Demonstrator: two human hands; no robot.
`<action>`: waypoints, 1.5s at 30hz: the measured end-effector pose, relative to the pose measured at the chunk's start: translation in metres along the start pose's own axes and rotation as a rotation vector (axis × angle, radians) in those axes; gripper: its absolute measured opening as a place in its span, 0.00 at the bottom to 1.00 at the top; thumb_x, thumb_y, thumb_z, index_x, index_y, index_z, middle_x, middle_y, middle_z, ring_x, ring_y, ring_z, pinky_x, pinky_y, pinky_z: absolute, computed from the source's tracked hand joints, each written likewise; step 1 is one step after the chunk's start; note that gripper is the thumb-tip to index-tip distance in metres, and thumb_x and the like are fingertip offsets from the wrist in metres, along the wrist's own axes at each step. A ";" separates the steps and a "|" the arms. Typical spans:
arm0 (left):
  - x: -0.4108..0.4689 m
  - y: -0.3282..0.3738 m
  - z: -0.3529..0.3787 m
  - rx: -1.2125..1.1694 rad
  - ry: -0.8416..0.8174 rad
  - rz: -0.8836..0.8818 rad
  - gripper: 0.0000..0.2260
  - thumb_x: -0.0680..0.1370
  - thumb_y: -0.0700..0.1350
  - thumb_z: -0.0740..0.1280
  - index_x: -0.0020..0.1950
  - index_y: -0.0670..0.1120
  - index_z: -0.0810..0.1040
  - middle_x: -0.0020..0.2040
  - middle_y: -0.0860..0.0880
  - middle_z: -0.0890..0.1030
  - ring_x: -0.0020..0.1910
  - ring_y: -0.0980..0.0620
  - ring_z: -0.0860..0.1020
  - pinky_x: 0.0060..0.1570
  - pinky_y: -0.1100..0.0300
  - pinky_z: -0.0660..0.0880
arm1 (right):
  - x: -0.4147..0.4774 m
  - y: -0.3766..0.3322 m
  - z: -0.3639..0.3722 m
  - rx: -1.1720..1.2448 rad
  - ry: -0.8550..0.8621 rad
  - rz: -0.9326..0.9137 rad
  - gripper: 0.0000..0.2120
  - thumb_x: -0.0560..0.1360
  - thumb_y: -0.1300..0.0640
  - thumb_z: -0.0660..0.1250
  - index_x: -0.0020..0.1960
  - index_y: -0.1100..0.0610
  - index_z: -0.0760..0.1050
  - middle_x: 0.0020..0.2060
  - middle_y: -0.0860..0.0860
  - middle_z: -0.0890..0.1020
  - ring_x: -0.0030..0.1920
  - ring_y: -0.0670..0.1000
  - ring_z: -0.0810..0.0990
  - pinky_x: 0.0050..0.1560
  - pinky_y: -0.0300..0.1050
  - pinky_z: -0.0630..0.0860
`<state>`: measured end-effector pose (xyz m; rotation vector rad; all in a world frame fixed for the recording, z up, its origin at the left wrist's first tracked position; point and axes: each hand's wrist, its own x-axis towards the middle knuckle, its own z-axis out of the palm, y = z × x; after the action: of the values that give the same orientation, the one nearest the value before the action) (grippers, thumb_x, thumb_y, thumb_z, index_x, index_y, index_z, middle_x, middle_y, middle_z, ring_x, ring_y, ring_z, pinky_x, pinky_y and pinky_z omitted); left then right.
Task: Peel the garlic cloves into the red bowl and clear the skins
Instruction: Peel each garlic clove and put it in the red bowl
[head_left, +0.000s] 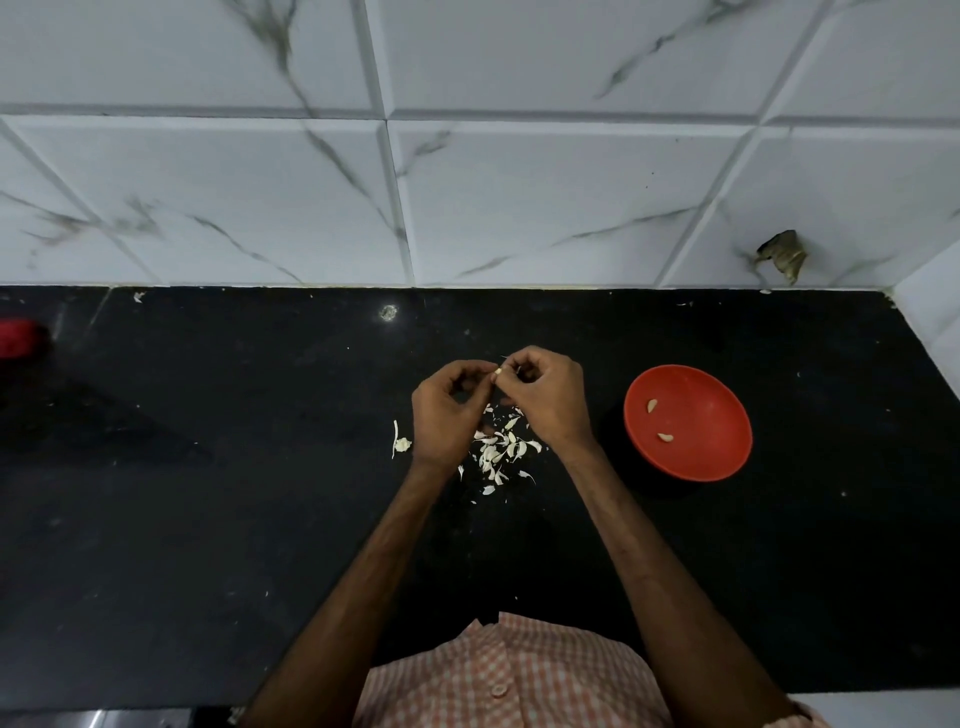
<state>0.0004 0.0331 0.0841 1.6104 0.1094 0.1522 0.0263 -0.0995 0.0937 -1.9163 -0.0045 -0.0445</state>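
Above the black tabletop (208, 519), left hand (449, 410) and right hand (550, 402) pinch one garlic clove (498, 372) between fingertips. Skins (501, 449) lie scattered beneath. Red bowl (688, 422), holding two peeled cloves, stands right. White marble-veined wall tiles (519, 197) back the surface.

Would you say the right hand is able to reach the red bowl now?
Probably yes: the red bowl lies beside the right hand with bare counter between, though that hand pinches a garlic clove.
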 end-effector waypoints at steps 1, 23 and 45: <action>0.000 0.000 0.000 -0.030 -0.009 -0.011 0.06 0.78 0.36 0.70 0.55 0.41 0.83 0.46 0.45 0.85 0.41 0.46 0.85 0.27 0.57 0.79 | 0.000 -0.001 0.001 0.037 0.002 0.024 0.01 0.73 0.63 0.73 0.44 0.60 0.82 0.36 0.53 0.84 0.38 0.54 0.86 0.41 0.55 0.85; 0.000 0.002 0.000 -0.209 0.000 -0.097 0.04 0.78 0.36 0.70 0.52 0.38 0.82 0.44 0.37 0.84 0.40 0.45 0.84 0.28 0.56 0.80 | 0.000 -0.006 -0.001 0.064 -0.034 0.004 0.01 0.75 0.62 0.72 0.46 0.59 0.82 0.37 0.53 0.85 0.39 0.54 0.86 0.42 0.56 0.85; 0.000 0.012 -0.006 -0.320 -0.082 -0.139 0.02 0.78 0.35 0.69 0.49 0.35 0.78 0.42 0.43 0.84 0.40 0.48 0.85 0.23 0.59 0.78 | 0.001 -0.014 -0.013 0.030 -0.129 -0.040 0.04 0.76 0.61 0.74 0.48 0.61 0.82 0.38 0.54 0.85 0.38 0.52 0.87 0.43 0.55 0.85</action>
<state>-0.0011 0.0387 0.0959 1.2835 0.1268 -0.0048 0.0262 -0.1072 0.1115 -1.8857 -0.1298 0.0523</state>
